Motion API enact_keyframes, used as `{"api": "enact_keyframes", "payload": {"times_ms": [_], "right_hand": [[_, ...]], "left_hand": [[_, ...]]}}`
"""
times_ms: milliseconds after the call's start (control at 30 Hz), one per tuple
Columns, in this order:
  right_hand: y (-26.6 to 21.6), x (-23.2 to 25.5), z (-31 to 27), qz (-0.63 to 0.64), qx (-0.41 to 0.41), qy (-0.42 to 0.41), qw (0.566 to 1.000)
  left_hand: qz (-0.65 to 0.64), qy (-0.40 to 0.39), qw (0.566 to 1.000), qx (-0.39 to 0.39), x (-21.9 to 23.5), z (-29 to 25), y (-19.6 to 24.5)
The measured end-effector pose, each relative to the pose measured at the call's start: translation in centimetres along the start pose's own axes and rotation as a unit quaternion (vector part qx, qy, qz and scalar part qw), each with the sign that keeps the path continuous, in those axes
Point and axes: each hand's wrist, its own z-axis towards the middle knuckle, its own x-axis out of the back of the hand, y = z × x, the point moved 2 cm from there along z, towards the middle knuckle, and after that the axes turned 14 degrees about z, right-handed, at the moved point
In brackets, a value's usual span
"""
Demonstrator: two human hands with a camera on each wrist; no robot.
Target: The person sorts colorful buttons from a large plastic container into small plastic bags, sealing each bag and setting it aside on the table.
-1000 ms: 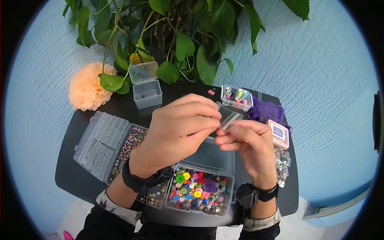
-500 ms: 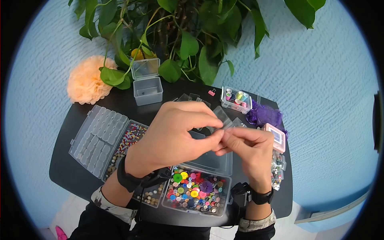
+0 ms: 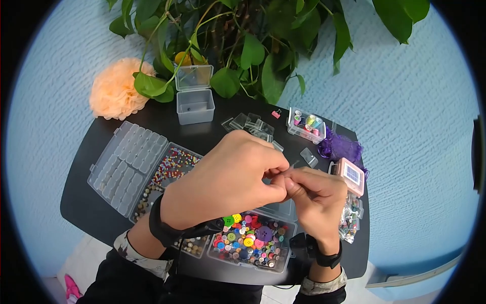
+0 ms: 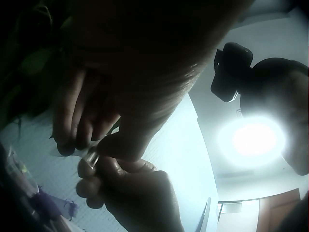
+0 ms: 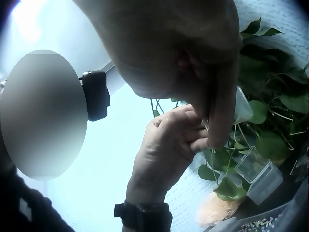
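Observation:
Both hands meet above the middle of the table, fingertips together on a small clear plastic container [image 5: 243, 107]. In the head view it is nearly all hidden by the fingers; in the left wrist view a shiny edge shows. My left hand [image 3: 228, 175] pinches it from the left, thumb against the index finger. From the right, my right hand [image 3: 322, 200] pinches it with thumb and curled fingers. Behind the hands lie several similar clear containers [image 3: 249, 124], with one more [image 3: 309, 157] to the right. Beneath the hands is an open box of coloured buttons [image 3: 251, 240].
On the left lies an open divided bead case [image 3: 126, 172]. An open clear box [image 3: 196, 107] stands at the back, near a peach paper pompom [image 3: 121, 88] and a leafy plant [image 3: 251, 50]. Thread spools box [image 3: 307, 125], purple mesh [image 3: 340, 148] and pink box [image 3: 351, 177] line the right.
The clear container showed between the hands one second ago; now the fingers have closed in together and cover most of it. The head view has shifted slightly.

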Motion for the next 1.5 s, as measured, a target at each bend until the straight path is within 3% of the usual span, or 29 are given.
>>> {"api": "enact_keyframes", "payload": {"times_ms": [133, 233, 467, 800, 1033, 1100, 1200, 1300, 1367, 1500], "right_hand": [[-0.1, 0.1, 0.0, -0.059, 0.055, -0.005, 0.997], [0.2, 0.0, -0.2, -0.015, 0.090, -0.021, 0.996], [-0.3, 0.5, -0.2, 0.076, 0.034, 0.027, 0.996], [-0.6, 0.4, -0.2, 0.008, 0.033, -0.018, 0.999], [-0.3, 0.5, -0.4, 0.053, 0.002, -0.001, 0.999], [-0.4, 0.6, -0.4, 0.045, -0.001, -0.005, 0.999], [0.1, 0.9, -0.5, 0.111, -0.023, 0.007, 0.994], [-0.1, 0.9, -0.1, 0.220, -0.073, 0.062, 0.971], [0.5, 1.5, 0.2, 0.307, -0.062, 0.048, 0.948], [0.6, 1.3, 0.6, 0.357, -0.032, 0.044, 0.933]], "left_hand": [[-0.029, -0.001, 1.000, 0.002, 0.2, 0.1, -0.1], [-0.002, 0.023, 1.000, 0.007, 0.1, 0.1, -0.5], [-0.063, 0.017, 0.998, 0.022, 1.0, 0.0, 0.2], [-0.082, -0.028, 0.996, 0.011, 1.2, -0.2, -0.1], [-0.081, 0.012, 0.995, 0.055, 0.8, -0.2, 0.1], [0.017, 0.098, 0.995, 0.030, 1.0, 0.0, 0.3], [0.015, 0.135, 0.990, 0.021, 1.2, 0.1, 0.3], [0.035, 0.164, 0.985, -0.032, 1.3, 0.2, 0.7], [0.060, 0.165, 0.982, -0.072, 1.3, 0.3, 0.6], [0.109, 0.179, 0.964, -0.165, 0.9, 0.4, 0.5]]}}
